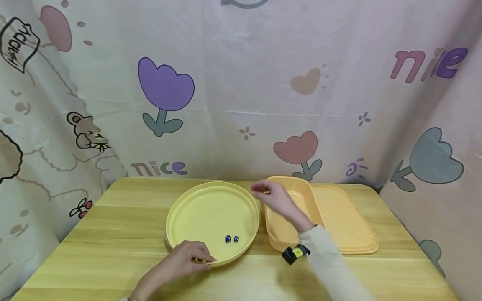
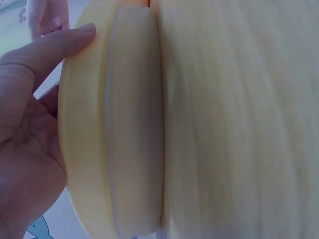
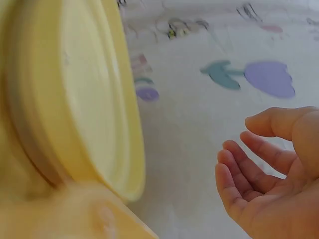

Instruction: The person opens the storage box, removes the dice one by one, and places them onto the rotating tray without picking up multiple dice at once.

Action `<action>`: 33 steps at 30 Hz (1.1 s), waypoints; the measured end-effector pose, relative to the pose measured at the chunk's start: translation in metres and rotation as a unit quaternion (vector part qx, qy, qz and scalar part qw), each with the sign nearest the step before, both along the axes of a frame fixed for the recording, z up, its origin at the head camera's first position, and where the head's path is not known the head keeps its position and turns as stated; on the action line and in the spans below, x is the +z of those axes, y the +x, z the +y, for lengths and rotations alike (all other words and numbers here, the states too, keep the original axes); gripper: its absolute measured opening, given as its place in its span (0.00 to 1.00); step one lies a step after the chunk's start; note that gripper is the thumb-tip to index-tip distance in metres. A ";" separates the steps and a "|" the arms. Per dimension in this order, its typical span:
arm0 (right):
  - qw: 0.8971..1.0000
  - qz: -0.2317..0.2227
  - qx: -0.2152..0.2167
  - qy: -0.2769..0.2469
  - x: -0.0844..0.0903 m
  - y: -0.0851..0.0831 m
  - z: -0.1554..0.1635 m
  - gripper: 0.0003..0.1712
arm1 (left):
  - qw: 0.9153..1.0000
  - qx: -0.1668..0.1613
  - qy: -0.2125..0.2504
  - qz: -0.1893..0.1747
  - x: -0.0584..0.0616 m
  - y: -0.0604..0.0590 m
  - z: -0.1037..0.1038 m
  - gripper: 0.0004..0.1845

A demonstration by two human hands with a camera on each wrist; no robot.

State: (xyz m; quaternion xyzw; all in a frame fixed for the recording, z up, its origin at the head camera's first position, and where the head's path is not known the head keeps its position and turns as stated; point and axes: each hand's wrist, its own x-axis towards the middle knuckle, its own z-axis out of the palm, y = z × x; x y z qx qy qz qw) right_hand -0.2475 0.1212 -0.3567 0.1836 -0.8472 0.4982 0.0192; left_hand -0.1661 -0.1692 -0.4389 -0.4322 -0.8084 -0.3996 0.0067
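A round yellow tray [image 1: 188, 209] lies in the middle of the wooden table [image 1: 113, 234], and two small blue dice [image 1: 232, 238] sit inside it near the front rim. My left hand [image 1: 199, 256] grips the tray's near rim. In the left wrist view the thumb [image 2: 60, 42] lies along the tray's edge [image 2: 129, 124]. My right hand [image 1: 260, 190] hovers above the gap between the tray and an orange bin [image 1: 290, 209]. The right wrist view shows that hand [image 3: 269, 169] loosely curled and holding nothing, with the tray [image 3: 84, 99] to its left.
An orange lid [image 1: 346, 221] lies flat to the right of the bin. A patterned cloth backdrop [image 1: 241, 104] closes in the table at the back and on both sides. A black and yellow device [image 1: 296, 253] is strapped on my right wrist.
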 end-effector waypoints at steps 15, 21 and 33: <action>0.997 -0.027 -0.079 0.004 -0.017 -0.059 0.051 0.14 | 1.000 0.002 -0.004 -0.018 0.001 0.001 -0.001 0.04; 0.993 -0.042 -0.101 -0.033 -0.034 -0.071 0.066 0.16 | 1.000 -0.003 0.003 -0.014 0.000 0.001 -0.001 0.04; 0.990 -0.080 -0.119 -0.006 -0.072 -0.083 0.084 0.14 | 1.000 -0.005 0.003 -0.010 -0.001 0.000 0.000 0.04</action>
